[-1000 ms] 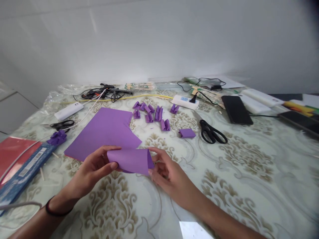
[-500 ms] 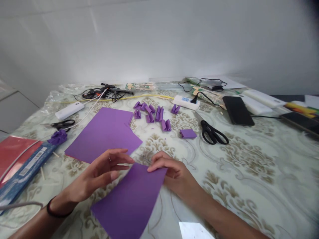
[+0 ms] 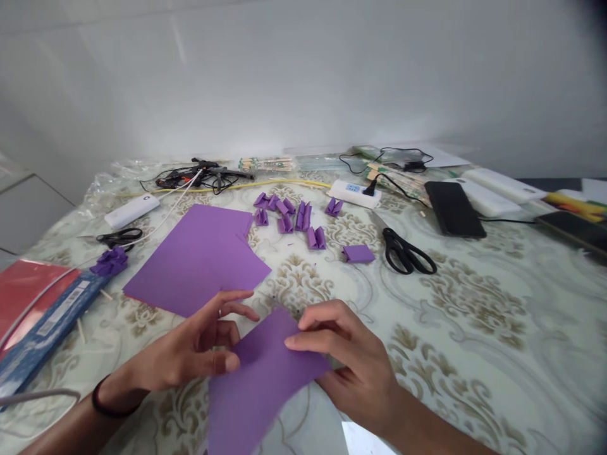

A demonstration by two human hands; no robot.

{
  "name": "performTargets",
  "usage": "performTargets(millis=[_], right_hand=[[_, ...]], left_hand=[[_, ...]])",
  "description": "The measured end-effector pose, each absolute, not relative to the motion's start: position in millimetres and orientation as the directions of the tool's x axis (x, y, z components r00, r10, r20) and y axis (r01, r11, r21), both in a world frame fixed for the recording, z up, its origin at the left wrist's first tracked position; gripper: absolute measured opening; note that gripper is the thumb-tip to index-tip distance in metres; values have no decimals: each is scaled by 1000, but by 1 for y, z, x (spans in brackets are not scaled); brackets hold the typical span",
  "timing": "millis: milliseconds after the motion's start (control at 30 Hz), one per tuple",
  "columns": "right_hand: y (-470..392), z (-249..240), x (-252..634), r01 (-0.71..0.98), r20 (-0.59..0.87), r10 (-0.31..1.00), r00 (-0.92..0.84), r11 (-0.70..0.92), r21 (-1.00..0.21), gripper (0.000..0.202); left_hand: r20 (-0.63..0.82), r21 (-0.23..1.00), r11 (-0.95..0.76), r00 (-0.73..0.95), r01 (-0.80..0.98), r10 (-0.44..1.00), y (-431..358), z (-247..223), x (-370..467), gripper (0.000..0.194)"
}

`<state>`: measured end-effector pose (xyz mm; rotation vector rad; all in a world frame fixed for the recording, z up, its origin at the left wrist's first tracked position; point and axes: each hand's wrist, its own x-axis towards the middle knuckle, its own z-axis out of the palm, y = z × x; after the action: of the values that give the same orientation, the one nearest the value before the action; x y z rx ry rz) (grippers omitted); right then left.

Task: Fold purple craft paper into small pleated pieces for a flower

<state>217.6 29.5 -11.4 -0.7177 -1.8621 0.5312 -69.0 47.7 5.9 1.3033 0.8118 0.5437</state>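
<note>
A purple paper sheet is held up at the front, bent and tilted toward me. My right hand grips its right side, with thumb and fingers closed on the paper. At the left edge is my left hand, its thumb lying over the paper and its upper fingers stretched beyond. Past my left hand lies a stack of larger purple sheets. Several small folded purple paper pieces stand on the table, and one flat folded piece lies to their right, near black-handled scissors.
A patterned cloth covers the table. At left are a red and blue packet, a crumpled purple paper flower, more scissors and a white power bank. A power strip and a black phone lie farther right.
The paper has swung and bent, its lower end shifting right. My left hand has moved right onto the paper's edge. My right hand has come closer and to the right, still gripping the sheet.
</note>
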Motion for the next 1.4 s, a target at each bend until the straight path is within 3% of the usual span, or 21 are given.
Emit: performTargets(millis=[233, 433, 767, 1000, 1133, 1400], right_hand=[[26, -14, 218, 239, 642, 681, -352, 728, -642, 47], [30, -16, 214, 183, 601, 729, -327, 673, -717, 40], [32, -26, 213, 91, 419, 763, -492, 524, -847, 31], [33, -28, 211, 58, 314, 721, -617, 440, -896, 36], [33, -27, 213, 84, 285, 724, -628, 427, -900, 41], [38, -19, 218, 74, 278, 780, -560, 381, -921, 29]], left_hand=[[-285, 958, 250, 581, 142, 762, 54, 11, -68, 36], [-260, 956, 129, 552, 265, 793, 59, 9, -75, 26], [-336, 942, 263, 605, 209, 722, 54, 10, -76, 35], [-249, 963, 120, 625, 241, 740, 54, 12, -73, 31], [-235, 961, 79, 624, 267, 745, 54, 10, -72, 33], [-298, 954, 231, 540, 189, 788, 52, 4, -61, 42]])
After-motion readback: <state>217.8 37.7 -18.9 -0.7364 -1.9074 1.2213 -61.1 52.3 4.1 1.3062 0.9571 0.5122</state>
